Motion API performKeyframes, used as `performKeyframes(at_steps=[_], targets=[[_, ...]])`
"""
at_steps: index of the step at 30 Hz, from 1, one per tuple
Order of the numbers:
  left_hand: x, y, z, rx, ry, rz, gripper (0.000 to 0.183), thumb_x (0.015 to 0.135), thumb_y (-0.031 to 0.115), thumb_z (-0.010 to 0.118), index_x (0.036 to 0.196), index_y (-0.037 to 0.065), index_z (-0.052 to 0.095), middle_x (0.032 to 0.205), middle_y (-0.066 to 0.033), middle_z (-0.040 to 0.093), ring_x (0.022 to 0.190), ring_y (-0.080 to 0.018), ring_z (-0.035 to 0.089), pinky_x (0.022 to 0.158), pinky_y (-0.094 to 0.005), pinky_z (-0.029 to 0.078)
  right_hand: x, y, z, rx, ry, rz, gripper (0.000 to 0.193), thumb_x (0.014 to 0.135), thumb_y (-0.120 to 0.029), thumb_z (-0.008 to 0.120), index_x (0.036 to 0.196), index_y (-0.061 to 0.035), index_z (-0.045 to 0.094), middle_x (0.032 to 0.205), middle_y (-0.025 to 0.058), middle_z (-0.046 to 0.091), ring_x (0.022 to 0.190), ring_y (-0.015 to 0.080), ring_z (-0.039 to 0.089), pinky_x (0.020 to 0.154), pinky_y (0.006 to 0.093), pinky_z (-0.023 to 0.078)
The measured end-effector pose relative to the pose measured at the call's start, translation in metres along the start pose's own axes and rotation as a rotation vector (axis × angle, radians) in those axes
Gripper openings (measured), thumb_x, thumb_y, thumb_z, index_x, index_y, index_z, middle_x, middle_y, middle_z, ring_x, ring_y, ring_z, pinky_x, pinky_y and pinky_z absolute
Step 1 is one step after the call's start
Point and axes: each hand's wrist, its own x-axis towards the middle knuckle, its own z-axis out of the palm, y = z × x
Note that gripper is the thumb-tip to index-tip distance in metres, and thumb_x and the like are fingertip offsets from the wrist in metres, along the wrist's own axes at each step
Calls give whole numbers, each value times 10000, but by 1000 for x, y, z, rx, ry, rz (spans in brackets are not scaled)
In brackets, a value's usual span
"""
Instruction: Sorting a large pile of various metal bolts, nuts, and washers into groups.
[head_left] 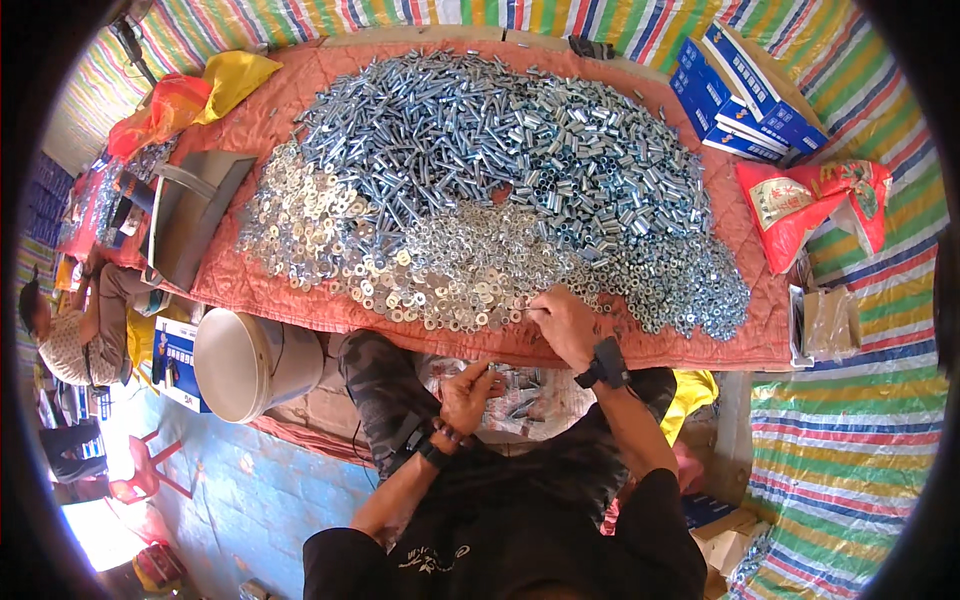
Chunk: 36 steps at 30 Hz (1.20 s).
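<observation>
A large heap of metal parts lies on a red quilted cloth (pixel 755 340) over the table. Long bolts (pixel 410 130) fill its back left, and short metal sleeves (pixel 600 150) its right. Flat washers (pixel 310 200) spread along the front left, with smaller rings (pixel 490 240) in the middle and nuts (pixel 690 290) at the front right. My right hand (pixel 566 325) reaches to the front edge of the heap, fingertips pinched among the washers. Over my lap, just off the table edge, my left hand (pixel 470 397) is closed, thumb and forefinger together at a tiny piece too small to name.
A white bucket (pixel 228 365) stands left of my knees. Beneath my hands is a pale sack (pixel 535 405) with metal parts. A metal scoop (pixel 200 215) rests at the table's left end; blue boxes (pixel 745 95) and a red bag (pixel 800 205) are right. Another person (pixel 85 340) sits far left.
</observation>
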Motion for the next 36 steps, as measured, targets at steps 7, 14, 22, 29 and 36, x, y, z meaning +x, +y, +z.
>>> performKeyframes(at_steps=[7,14,22,29,36], targets=[[7,-6,3,42,16,1,288,907,52,575,1180,-40,580,894,-103,672,770,-143,658,701,-277,564,-6,42,-21,361,72,321,196,766,-179,659,844,-1,682,760,121,670,664,201,636,607,313,483],[16,-14,10,51,-20,55,280,889,56,587,1160,-14,603,872,-80,680,745,-122,654,664,-260,540,-12,44,-32,297,-34,270,207,778,-205,643,788,-1,679,709,133,655,633,216,629,595,337,476],[16,-15,10,71,-3,51,289,881,69,600,1160,-8,604,861,-93,680,739,-127,657,661,-262,541,-14,35,-32,-47,32,72,188,785,-196,636,776,-12,673,738,150,655,687,333,626,639,392,487],[15,-13,8,113,-16,35,286,882,58,593,1156,-26,593,875,-105,681,749,-138,663,665,-268,543,-8,37,-19,4,-107,119,199,790,-200,573,762,-20,653,765,185,632,722,366,604,651,451,472],[14,-13,6,105,-5,66,287,879,53,595,1149,-43,588,882,-106,683,749,-140,664,669,-271,543,-10,33,-16,-43,-160,154,197,796,-199,564,794,-25,655,783,183,639,740,372,609,657,452,476]])
